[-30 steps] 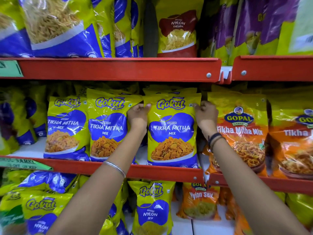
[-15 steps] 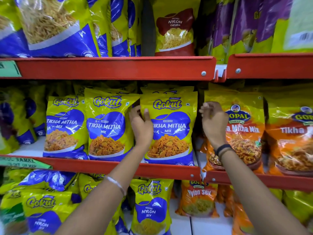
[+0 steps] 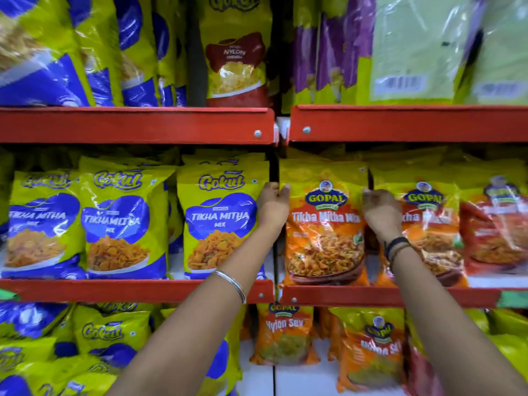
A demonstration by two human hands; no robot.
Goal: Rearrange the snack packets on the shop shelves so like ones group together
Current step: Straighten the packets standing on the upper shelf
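Observation:
On the middle shelf an orange and yellow Gopal Tikha Mitha Mix packet (image 3: pixel 323 235) stands upright. My left hand (image 3: pixel 273 205) grips its upper left edge and my right hand (image 3: pixel 380 212) grips its upper right edge. To its left stand three yellow and blue Gokul Tikha Mitha Mix packets (image 3: pixel 220 224). To its right stands another Gopal packet (image 3: pixel 428 221), partly behind my right wrist.
Red shelf lips (image 3: pixel 137 125) run above and below the middle row, split by a gap and upright (image 3: pixel 275 252) between the two bays. Gokul and purple packets fill the top shelf. Gopal Nylon Sev packets (image 3: pixel 285 335) and Gokul packets (image 3: pixel 108 335) stand on the shelf below.
Both hands let go of the right-hand Gokul packet and moved right onto the Gopal Tikha Mitha Mix packet. The view shifted right as well.

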